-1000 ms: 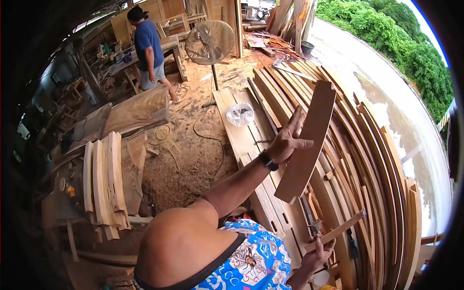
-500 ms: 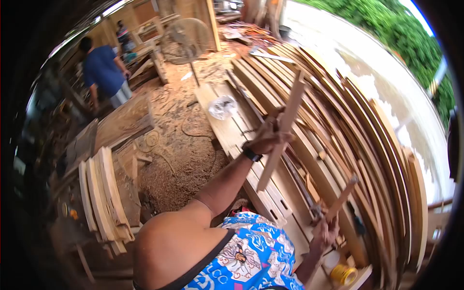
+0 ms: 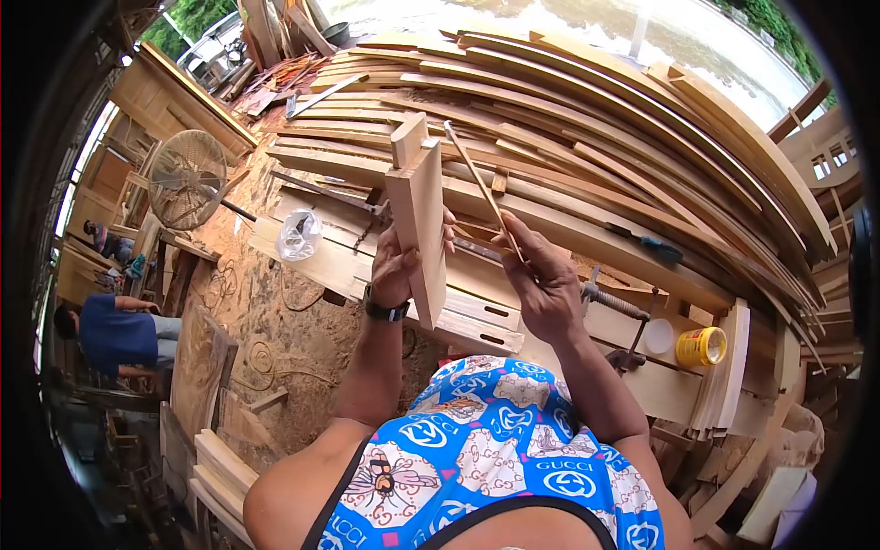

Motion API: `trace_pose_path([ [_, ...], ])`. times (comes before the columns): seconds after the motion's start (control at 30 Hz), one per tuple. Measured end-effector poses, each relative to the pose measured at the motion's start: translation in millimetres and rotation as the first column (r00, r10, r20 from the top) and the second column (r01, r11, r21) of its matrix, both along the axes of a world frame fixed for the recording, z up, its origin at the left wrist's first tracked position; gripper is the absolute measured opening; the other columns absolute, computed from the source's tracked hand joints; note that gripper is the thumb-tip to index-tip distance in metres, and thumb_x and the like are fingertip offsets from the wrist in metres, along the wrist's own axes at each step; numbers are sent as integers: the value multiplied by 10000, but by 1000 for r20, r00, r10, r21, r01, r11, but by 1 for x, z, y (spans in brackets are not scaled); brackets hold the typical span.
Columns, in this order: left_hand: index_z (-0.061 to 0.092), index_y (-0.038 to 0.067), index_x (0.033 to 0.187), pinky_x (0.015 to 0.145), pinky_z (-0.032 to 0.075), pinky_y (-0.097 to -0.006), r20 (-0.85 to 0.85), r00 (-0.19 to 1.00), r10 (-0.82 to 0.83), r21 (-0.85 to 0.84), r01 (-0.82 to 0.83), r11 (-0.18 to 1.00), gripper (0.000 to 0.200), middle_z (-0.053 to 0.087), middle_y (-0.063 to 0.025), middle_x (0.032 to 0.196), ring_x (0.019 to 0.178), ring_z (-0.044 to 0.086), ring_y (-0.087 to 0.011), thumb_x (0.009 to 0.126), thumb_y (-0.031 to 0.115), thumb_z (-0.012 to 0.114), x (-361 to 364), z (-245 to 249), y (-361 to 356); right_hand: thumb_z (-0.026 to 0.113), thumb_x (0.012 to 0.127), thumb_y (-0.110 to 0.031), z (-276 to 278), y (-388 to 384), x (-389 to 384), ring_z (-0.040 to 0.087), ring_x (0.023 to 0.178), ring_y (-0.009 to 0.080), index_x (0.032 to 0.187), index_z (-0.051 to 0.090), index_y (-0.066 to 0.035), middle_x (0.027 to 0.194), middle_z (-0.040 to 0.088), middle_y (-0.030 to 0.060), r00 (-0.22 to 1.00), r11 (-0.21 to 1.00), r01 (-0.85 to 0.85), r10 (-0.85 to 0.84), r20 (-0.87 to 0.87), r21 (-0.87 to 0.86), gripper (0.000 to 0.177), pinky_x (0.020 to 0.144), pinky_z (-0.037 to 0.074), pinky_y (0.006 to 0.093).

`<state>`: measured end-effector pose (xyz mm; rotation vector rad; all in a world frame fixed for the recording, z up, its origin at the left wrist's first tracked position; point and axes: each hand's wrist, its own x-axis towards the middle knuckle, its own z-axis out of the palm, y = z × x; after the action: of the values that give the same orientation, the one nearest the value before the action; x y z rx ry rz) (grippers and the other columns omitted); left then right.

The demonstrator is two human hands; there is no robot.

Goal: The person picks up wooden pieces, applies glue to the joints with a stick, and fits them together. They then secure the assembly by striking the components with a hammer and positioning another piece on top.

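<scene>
My left hand (image 3: pixel 396 270) grips a pale wooden board (image 3: pixel 420 220) held upright, with a tenon cut at its top end. In my right hand (image 3: pixel 547 286) a thin wooden stick (image 3: pixel 477 172) is pinched, slanting up and left. The stick's tip is close to the board's top, with a small gap visible between them. Below my hands lie mortised wooden pieces (image 3: pixel 477 323) with dark slots. To the right of my right hand is a screw clamp (image 3: pixel 612 301). A yellow tub (image 3: pixel 700 346) stands open beside a white lid (image 3: pixel 657 335).
Long stacked planks (image 3: pixel 587 156) spread behind the bench. A clear plastic bag (image 3: pixel 299 235) sits on the bench's left part. A large fan (image 3: pixel 187 179) stands at the left, and a person in a blue shirt (image 3: pixel 117 335) is farther off. Sawdust covers the floor (image 3: pixel 275 312).
My view has turned to the right. The board has come upright in front of me, and my right hand has raised the stick from near the tub to beside the board.
</scene>
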<state>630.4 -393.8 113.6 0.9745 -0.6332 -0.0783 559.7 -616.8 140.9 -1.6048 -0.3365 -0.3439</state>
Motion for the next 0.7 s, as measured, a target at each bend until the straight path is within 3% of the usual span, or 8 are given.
trace_pose_path([
  [0.27,559,-63,1326,901,528,-317,1,1000,-12,90,12,996,677,606,-186,1249,997,645,-185,858,366,793,1,2,-2,674,949,-19,3,-1,-2,676,1002,219,1399,630,-90,1128,700,148,997,994,71,-68,44,-84,458,874,512,301],
  [0.37,514,-89,1352,897,540,-367,9,1000,-3,127,2,992,729,574,-229,1292,1071,627,-245,874,384,796,3,0,-1,694,923,-7,6,-5,-6,688,1009,251,1382,647,-102,1144,702,161,995,984,92,-83,63,-153,471,869,526,323],
  [0.43,554,-37,1364,901,519,-296,-31,999,18,168,-13,986,720,627,-138,1232,988,633,-155,825,361,816,0,3,0,703,907,1,7,-16,-7,694,1006,268,1374,656,-111,1149,703,167,991,974,111,-95,90,-198,482,863,535,333],
  [0.5,552,-35,1370,900,518,-291,-33,999,2,177,4,984,728,628,-135,1231,992,630,-152,819,361,819,2,0,8,709,882,13,9,-36,-9,706,982,296,1358,671,-129,1134,713,166,983,965,62,-16,180,-254,499,847,553,353],
  [0.6,548,-34,1380,900,516,-284,-44,999,-7,219,16,976,752,631,-133,1231,1003,622,-149,809,371,824,5,-2,23,714,856,21,20,-69,-21,721,983,293,1318,698,-133,1092,731,145,989,911,-30,87,119,-411,488,836,564,368],
  [0.7,532,-23,1417,885,519,-269,-35,999,-16,275,26,961,778,639,-140,1234,992,619,-139,804,334,851,9,-8,36,668,891,33,14,-80,-29,733,961,280,1327,687,-110,1087,746,143,1000,942,16,-20,-8,-335,459,849,568,369],
])
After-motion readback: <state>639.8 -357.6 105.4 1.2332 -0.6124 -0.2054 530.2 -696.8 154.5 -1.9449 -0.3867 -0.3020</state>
